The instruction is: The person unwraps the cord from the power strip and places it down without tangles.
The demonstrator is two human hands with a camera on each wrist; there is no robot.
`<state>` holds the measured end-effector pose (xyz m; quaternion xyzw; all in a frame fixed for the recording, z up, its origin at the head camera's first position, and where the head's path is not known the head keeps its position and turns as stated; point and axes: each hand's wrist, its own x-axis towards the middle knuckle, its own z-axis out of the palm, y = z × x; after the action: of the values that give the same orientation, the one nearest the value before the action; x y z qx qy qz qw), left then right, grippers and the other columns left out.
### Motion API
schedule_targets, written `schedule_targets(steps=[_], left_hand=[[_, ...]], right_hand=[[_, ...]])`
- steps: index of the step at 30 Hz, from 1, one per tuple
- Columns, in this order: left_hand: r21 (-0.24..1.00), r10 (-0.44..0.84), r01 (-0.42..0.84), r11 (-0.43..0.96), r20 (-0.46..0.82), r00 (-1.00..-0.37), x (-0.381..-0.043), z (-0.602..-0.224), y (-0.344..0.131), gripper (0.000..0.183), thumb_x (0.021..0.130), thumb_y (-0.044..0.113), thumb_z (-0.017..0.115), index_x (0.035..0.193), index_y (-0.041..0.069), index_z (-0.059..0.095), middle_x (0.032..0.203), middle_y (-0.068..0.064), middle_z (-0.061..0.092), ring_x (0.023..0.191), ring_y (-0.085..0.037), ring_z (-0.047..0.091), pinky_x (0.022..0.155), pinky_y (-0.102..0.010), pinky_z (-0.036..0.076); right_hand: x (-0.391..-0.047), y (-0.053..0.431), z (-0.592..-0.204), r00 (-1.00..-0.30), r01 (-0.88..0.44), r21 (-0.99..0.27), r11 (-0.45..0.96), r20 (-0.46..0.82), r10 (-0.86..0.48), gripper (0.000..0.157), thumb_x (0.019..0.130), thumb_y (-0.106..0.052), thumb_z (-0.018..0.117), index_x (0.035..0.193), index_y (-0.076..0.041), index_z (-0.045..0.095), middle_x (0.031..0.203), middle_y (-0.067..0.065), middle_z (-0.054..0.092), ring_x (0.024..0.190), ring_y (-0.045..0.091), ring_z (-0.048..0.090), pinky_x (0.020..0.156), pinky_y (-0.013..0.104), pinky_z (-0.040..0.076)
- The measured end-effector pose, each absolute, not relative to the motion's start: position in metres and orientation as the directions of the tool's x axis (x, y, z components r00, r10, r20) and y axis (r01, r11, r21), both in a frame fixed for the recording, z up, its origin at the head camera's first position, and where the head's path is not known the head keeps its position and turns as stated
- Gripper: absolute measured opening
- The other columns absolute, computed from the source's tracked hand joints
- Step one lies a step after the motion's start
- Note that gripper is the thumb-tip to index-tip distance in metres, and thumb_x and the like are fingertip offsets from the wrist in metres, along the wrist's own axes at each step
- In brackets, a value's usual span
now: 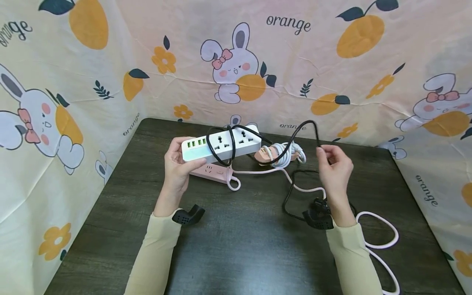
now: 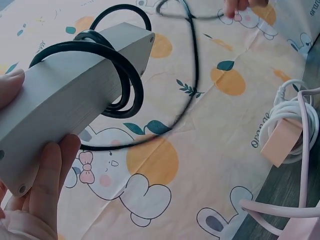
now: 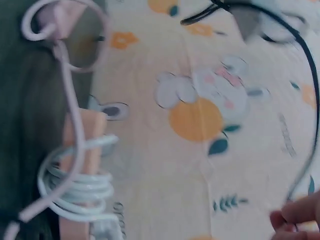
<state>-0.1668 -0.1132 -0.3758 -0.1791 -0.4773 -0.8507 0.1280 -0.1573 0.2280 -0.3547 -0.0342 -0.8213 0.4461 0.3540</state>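
Hands (image 1: 335,168) over dark table (image 1: 228,233), cloth (image 1: 177,24) behind

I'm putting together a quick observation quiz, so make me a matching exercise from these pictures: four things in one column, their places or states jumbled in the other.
Things:
1. White power strip
2. Peach block
3. Pink power strip
4. Black cord

Places or states:
A. Lying on the table, close to the left hand in the head view
B. Pinched in the right hand
C. Gripped in the left hand
D. Wound with white cord

Right pairs: 1-C, 2-D, 3-A, 4-B
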Motion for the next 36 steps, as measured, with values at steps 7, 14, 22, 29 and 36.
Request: schedule_targets(steps=[7, 14, 22, 29, 36], left_hand=[[0.767, -0.048, 0.404, -0.498, 0.441, -0.896, -0.168, -0.377, -0.116, 0.055, 0.063, -0.025, 0.061, 0.105, 0.01, 0.058, 0.102, -0.006, 0.06, 0.092, -0.016, 0.06, 0.074, -0.024, 0.054], [0.769, -0.062, 0.404, -0.496, 0.432, -0.9, -0.168, -0.379, -0.121, 0.055, 0.062, -0.028, 0.059, 0.105, 0.009, 0.059, 0.102, -0.006, 0.06, 0.091, -0.016, 0.06, 0.074, -0.024, 0.053], [0.762, -0.062, 0.426, -0.488, 0.456, -0.888, -0.169, -0.379, -0.124, 0.055, 0.063, -0.027, 0.061, 0.105, 0.007, 0.058, 0.102, -0.006, 0.06, 0.092, -0.016, 0.06, 0.075, -0.023, 0.053], [0.774, -0.032, 0.42, -0.473, 0.462, -0.886, -0.168, -0.382, -0.122, 0.056, 0.062, -0.026, 0.064, 0.107, 0.007, 0.059, 0.104, -0.007, 0.06, 0.093, -0.017, 0.06, 0.076, -0.025, 0.053], [0.799, -0.007, 0.419, -0.431, 0.462, -0.887, -0.17, -0.385, -0.121, 0.058, 0.061, -0.027, 0.066, 0.109, 0.005, 0.059, 0.104, -0.008, 0.059, 0.094, -0.018, 0.06, 0.075, -0.026, 0.054]], right_hand=[[-0.151, 0.26, -0.347, -0.653, -0.424, -0.899, 0.115, 0.391, 0.648, 0.011, 0.088, 0.001, 0.06, 0.079, -0.004, 0.065, 0.056, 0.0, 0.047, 0.036, 0.005, 0.037, 0.037, 0.014, 0.029], [-0.138, 0.286, -0.344, -0.56, -0.512, -0.859, -0.008, 0.327, 0.762, 0.01, 0.089, 0.001, 0.058, 0.08, 0.002, 0.062, 0.055, 0.003, 0.04, 0.035, 0.009, 0.034, 0.036, 0.015, 0.026], [-0.127, 0.307, -0.342, -0.473, -0.58, -0.809, -0.097, 0.238, 0.848, 0.01, 0.09, 0.0, 0.056, 0.08, 0.002, 0.056, 0.055, 0.007, 0.036, 0.033, 0.013, 0.031, 0.034, 0.018, 0.03], [-0.125, 0.313, -0.338, -0.426, -0.66, -0.745, -0.096, 0.266, 0.865, 0.014, 0.092, -0.002, 0.053, 0.079, 0.001, 0.051, 0.055, 0.006, 0.028, 0.033, 0.014, 0.024, 0.034, 0.019, 0.028], [-0.122, 0.314, -0.329, -0.37, -0.718, -0.688, -0.106, 0.248, 0.895, 0.015, 0.095, -0.006, 0.048, 0.082, 0.002, 0.049, 0.057, 0.006, 0.024, 0.036, 0.013, 0.019, 0.035, 0.019, 0.02]])
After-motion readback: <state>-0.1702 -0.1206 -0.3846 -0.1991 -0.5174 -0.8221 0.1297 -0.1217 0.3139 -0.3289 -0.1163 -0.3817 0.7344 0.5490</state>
